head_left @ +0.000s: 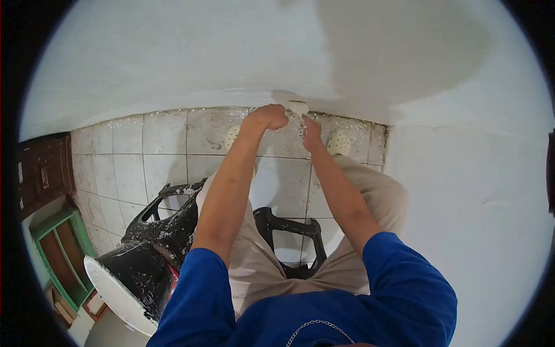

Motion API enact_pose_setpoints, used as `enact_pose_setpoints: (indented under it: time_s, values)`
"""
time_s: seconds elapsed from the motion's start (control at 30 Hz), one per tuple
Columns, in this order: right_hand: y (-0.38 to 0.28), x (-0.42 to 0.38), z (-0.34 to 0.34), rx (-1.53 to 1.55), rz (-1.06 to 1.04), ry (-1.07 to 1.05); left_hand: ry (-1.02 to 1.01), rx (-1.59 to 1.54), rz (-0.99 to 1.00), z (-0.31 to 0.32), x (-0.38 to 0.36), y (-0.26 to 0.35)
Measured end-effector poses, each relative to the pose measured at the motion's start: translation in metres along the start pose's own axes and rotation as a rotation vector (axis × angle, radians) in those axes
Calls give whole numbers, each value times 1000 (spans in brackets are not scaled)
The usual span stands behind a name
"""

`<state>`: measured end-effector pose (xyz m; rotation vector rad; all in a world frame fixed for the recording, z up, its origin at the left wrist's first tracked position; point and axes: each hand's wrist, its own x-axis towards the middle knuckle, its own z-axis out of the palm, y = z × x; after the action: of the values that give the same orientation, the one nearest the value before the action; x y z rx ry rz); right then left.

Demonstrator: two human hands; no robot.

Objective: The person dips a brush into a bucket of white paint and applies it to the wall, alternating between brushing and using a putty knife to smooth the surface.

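At the far left a dark brown wooden surface (pixel 43 173) is seen, and below it a green shelf frame (pixel 60 254) with open compartments. Just to the right of that a black bucket (pixel 136 272), spattered with white, is tilted, its pale rim turned toward the lower left. Beside it a black plastic stool (pixel 173 214), also spattered, is set on the grey tiled floor (pixel 127 150).

The left arm is stretched forward and down from a blue sleeve (pixel 193 301). The left hand (pixel 267 117) is closed into a fist at the foot of the white wall (pixel 231 52), where wall and floor meet. What is gripped inside the fist cannot be told. Just to its right a small pale tool (pixel 298 107) is pressed against the base of the wall; by which hand it is held cannot be made out. The right hand (pixel 311 132) is held just below and beside that tool, fingers curled, close to the left hand but not clearly touching it.

Beige trousers (pixel 370 196) are seen under both arms, and two pale perforated shoes (pixel 339 142) are planted on the tiles near the wall. A second black stool (pixel 292 240) is placed between the legs. On the right another white wall (pixel 474 220) runs down, meeting the first in a corner. A grey damp-looking patch (pixel 399 52) is spread on the wall above the hands.
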<state>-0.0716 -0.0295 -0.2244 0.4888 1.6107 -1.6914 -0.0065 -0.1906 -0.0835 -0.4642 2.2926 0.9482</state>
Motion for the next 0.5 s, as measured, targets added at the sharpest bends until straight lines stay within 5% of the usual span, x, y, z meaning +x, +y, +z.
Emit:
enact_pose_setpoints:
  time_s: [0.07, 0.17, 0.27, 0.37, 0.5]
  values:
    - [-20, -39, -5, -7, 5, 29, -25, 4, 28, 9, 8, -2]
    - [-47, -107, -9, -79, -138, 121, 201, 121, 221, 17, -10, 13]
    - [-71, -171, -30, -434, -320, -5, 464, -14, 377, 27, -65, 49]
    - [-82, -229, -71, -598, -400, -17, 496, -118, 457, 36, -115, 85]
    - [-61, -263, -129, -622, -792, 63, 509, -264, 459, 42, -214, 132]
